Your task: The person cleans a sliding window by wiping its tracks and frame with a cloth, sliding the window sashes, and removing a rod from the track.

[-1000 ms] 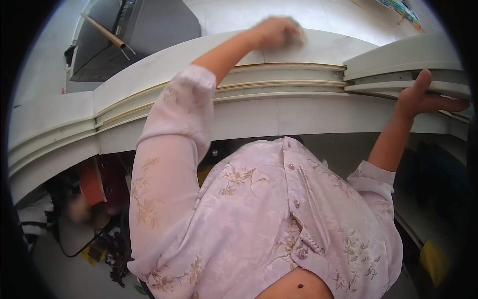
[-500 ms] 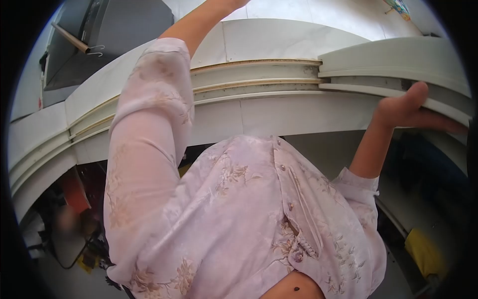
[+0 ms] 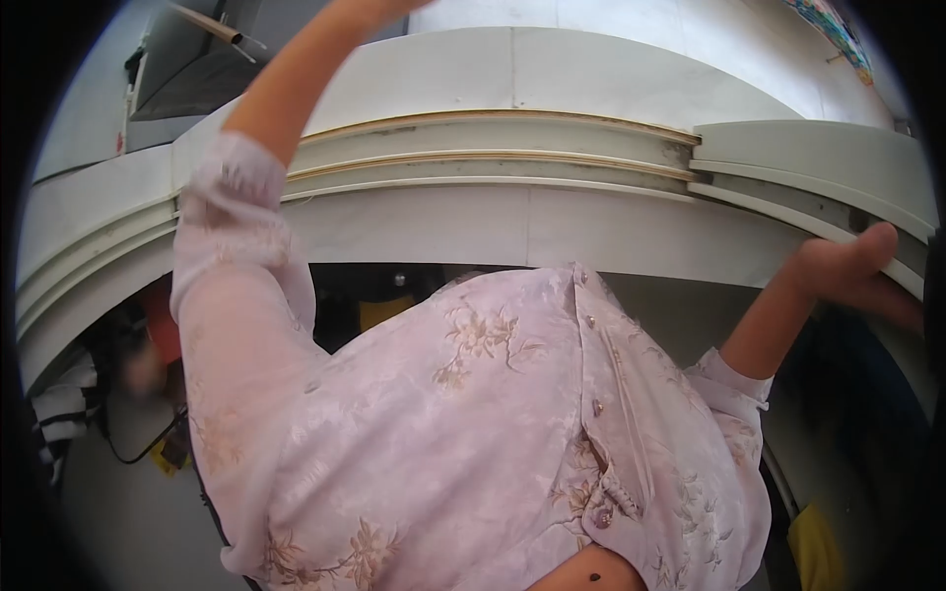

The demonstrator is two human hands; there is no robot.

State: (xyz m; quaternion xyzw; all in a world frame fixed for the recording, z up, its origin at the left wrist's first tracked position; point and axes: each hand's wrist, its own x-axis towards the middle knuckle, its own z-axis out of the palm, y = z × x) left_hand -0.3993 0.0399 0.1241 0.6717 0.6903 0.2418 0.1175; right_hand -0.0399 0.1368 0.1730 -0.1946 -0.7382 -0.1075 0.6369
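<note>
My left hand [image 3: 386, 6] reaches out past a white windowsill and is cut off by the top edge of the view, so its fingers are hidden. Whether it touches anything out there cannot be told. At the right, my right hand [image 3: 849, 264] lies against the end of a white sliding window frame [image 3: 798, 200], thumb raised and fingers stretched toward the right. Nothing shows in its grasp. Between the two hands run the window tracks [image 3: 493, 158], pale grooves with brownish, dirty edges.
Beyond the sill [image 3: 581, 69], a brown pole [image 3: 209, 24] sticks out over a dark grey surface [image 3: 202, 84] at upper left. Colourful patterned material [image 3: 833, 34] hangs at upper right. Below the sill are a yellow item [image 3: 816, 547] and a black-and-white striped cloth [image 3: 67, 404].
The view has shifted, so the sill and my right hand appear farther right and my right hand lower. My left arm has swung leftward in view, its hand still beyond the sill.
</note>
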